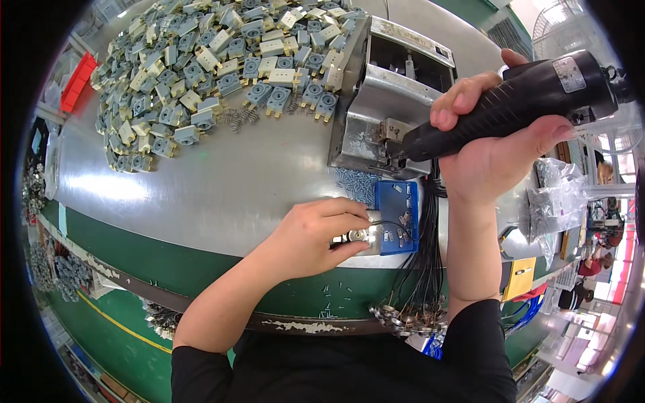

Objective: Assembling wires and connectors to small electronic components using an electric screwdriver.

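While a small round metal part [358, 236] is pinched in the left hand [310, 235] just below frame centre, the right hand [489, 149] grips a black power driver [517, 101], right side | its tip by steel box [405, 82], upper centre | blue tray [414, 196] beside left hand | grey-and-cream blocks [228, 84] heaped, upper left

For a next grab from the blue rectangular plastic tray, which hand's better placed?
Probably left: the left hand holds a small silvery round part beside the tray; the right hand grips a black cylindrical power tool.

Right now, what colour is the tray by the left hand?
Blue; the tray shows best in the head view.
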The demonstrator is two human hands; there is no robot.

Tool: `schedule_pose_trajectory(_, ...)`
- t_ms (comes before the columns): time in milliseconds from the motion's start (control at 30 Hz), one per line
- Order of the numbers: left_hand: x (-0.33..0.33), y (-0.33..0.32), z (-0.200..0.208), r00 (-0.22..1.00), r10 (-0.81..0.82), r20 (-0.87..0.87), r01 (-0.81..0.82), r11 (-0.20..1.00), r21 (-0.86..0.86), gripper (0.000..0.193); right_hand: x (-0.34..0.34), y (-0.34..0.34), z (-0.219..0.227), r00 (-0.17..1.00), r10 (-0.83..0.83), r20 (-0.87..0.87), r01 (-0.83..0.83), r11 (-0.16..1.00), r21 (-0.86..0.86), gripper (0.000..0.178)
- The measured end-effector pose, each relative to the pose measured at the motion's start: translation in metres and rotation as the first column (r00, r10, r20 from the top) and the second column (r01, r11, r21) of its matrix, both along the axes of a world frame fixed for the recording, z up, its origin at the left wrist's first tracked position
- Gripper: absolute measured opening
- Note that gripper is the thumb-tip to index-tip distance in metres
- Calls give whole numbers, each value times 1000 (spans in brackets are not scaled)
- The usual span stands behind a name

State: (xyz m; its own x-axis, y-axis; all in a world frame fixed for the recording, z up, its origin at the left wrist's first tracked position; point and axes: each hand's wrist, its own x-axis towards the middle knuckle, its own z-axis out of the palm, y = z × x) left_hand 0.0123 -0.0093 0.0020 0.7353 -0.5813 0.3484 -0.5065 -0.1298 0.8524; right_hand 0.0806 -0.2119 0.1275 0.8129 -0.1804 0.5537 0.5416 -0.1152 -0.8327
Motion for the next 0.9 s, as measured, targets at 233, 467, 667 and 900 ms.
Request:
schedule_pose_trajectory(233,2,-2,-1,999,19,44,-18,1000,-22,25,7,0,-4,1000,22,-8,-22,996,91,104)
schedule_pose_trajectory(467,-1,-2,0,1000,2,16,-1,1000,-8,30,1,3,-7,998,57,2,-57,996,70,103)
schedule_pose_trajectory(667,-2,5,-3,1000,10,-15,-10,1000,5,28,-29,10,-5,958,265,-107,-234,943,238,110)
schedule_pose_trajectory(900,2,1,-4,999,-4,32,4,1000,-17,25,-69,20,-13,918,379,-115,-339,903,265,114)
